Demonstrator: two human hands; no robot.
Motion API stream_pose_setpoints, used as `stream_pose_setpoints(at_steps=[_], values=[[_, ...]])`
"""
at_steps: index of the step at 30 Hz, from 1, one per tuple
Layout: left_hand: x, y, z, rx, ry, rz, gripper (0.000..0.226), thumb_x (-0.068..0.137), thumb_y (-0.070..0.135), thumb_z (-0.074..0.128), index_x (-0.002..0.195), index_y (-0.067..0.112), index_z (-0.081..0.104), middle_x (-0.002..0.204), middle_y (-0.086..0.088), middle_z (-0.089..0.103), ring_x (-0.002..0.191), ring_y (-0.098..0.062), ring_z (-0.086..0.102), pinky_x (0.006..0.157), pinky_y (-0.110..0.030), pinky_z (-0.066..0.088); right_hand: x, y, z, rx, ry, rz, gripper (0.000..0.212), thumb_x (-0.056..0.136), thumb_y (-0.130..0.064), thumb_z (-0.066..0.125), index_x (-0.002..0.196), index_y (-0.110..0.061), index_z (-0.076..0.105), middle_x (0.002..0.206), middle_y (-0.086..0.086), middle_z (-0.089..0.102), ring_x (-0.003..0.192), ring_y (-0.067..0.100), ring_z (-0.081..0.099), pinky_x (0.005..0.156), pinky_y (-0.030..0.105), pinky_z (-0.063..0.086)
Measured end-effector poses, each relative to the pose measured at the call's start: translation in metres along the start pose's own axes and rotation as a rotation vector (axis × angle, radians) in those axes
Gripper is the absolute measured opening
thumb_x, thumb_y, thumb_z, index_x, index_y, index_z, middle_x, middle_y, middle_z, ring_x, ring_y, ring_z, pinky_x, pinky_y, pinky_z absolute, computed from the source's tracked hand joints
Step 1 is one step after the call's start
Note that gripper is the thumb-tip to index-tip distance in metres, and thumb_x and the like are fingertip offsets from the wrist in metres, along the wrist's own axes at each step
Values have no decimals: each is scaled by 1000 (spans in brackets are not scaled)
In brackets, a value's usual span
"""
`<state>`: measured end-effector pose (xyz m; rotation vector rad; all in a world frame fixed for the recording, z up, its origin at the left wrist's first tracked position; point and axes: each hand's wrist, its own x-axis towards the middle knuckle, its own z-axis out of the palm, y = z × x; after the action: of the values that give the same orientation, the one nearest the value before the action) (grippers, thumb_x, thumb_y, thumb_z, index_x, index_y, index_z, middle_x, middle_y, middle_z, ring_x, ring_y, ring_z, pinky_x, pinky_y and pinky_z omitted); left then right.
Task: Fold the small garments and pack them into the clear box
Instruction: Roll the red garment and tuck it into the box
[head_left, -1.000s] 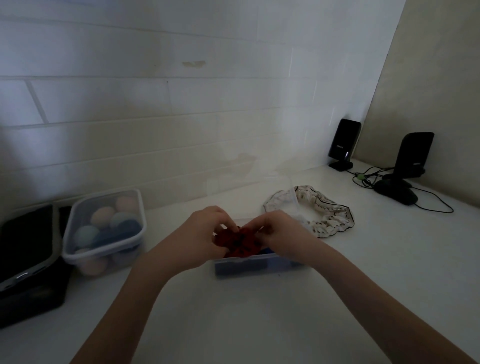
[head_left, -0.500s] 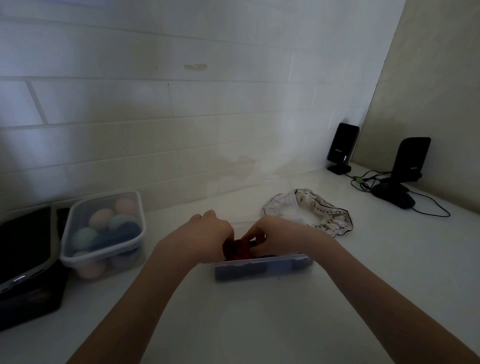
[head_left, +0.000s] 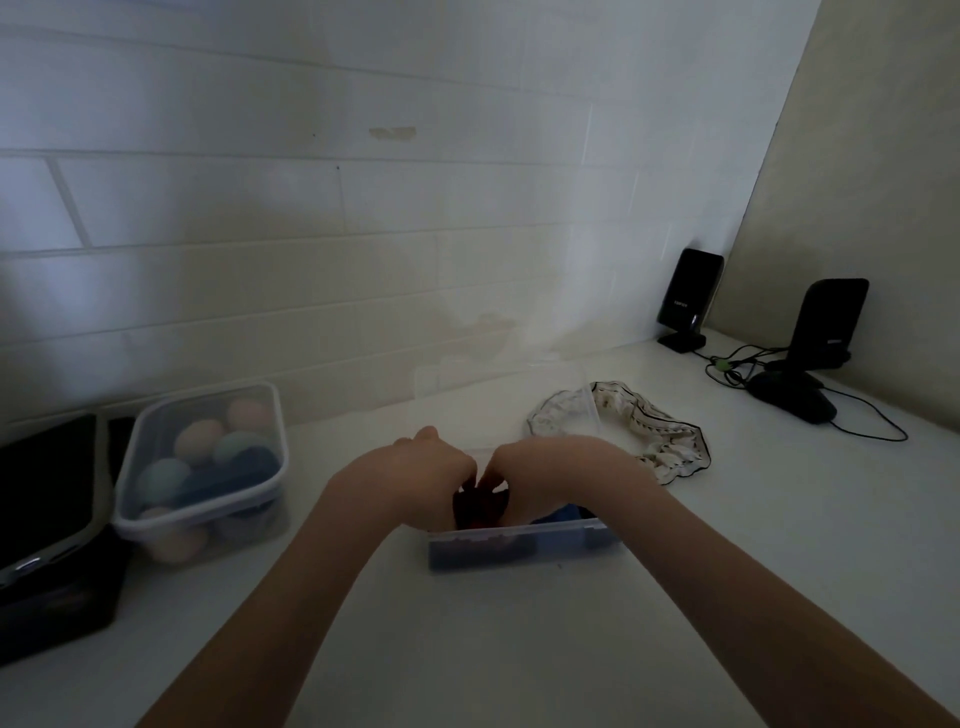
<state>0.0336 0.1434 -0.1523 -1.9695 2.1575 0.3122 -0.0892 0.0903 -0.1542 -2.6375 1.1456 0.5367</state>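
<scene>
A clear box (head_left: 524, 545) stands on the white counter in the middle, its lid raised behind it. My left hand (head_left: 415, 478) and my right hand (head_left: 550, 478) reach down into it, fingers curled on a small dark red garment (head_left: 480, 506) between them. A blue garment (head_left: 561, 514) lies inside to the right. Behind the box lies a white patterned garment with black trim (head_left: 660, 441), loose on the counter.
A clear lidded tub (head_left: 156, 519) of pastel rolled items stands at the left, beside a black case (head_left: 47, 525). Two black speakers (head_left: 688, 296) (head_left: 826, 327), a mouse (head_left: 792, 402) and cables sit in the back right corner. The tiled wall is close behind.
Both hands have moved down with the red garment, from above the box rim into the box. The view has tilted slightly.
</scene>
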Motion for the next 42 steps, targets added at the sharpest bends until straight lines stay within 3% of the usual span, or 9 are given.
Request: stream_pose_setpoints(at_steps=[6,9,14,18,21,24,33,38,42], values=[[2,2,6,-1,85,-2,35,87,31,53,121,23,54,117,-12,48,108,-26,48,82,-31,41,-7,1,6,-145,246,8,36,84,-43,58,119,-32,63,106,1,69,95,22,64,73,27,44],[-2,0,6,-26,102,-10,38,85,38,55,122,28,54,117,-10,46,105,-28,50,83,-30,41,-14,5,8,-69,246,-5,38,84,-48,57,121,-41,59,105,-3,69,86,18,61,70,24,40],[-3,-1,4,-76,89,-13,37,84,37,58,121,30,55,117,-9,45,101,-26,53,79,-28,41,-20,15,-3,175,136,-81,46,80,-42,67,125,-31,59,62,-14,52,55,1,46,56,19,35],[-1,-2,5,-71,85,-6,37,86,37,56,121,27,56,117,-9,49,102,-25,52,86,-32,47,-28,20,-15,367,252,-130,39,82,-38,67,119,-29,61,44,-14,50,40,0,45,51,14,31],[2,-2,6,-66,93,-4,35,85,34,56,119,26,58,115,-9,52,104,-25,52,85,-33,47,-29,9,-9,167,232,-78,45,81,-44,65,123,-29,59,66,-17,55,58,-3,53,58,17,36],[3,-3,6,-74,98,14,34,83,31,56,116,24,61,111,-9,55,106,-25,52,83,-33,48,-19,8,1,-24,150,-15,45,82,-51,59,125,-36,57,103,-6,67,89,15,62,70,26,45],[1,-9,5,-146,87,74,33,84,31,58,115,24,61,109,-6,56,102,-21,54,84,-31,48,-7,7,-5,8,47,-23,58,74,-47,72,126,-28,57,122,-3,60,109,20,56,82,28,41],[-9,-32,0,-400,179,165,38,75,24,73,112,23,65,107,8,63,93,-6,57,82,-22,49,-24,25,-6,204,37,-104,56,79,-39,70,131,-32,52,67,-23,51,64,-5,53,73,20,40],[-12,-46,-5,-667,280,206,28,79,1,65,91,26,68,88,18,66,86,-3,66,81,-22,53,-43,48,-14,394,135,-150,36,88,-25,61,122,-35,57,67,-15,55,47,-6,51,59,11,36]])
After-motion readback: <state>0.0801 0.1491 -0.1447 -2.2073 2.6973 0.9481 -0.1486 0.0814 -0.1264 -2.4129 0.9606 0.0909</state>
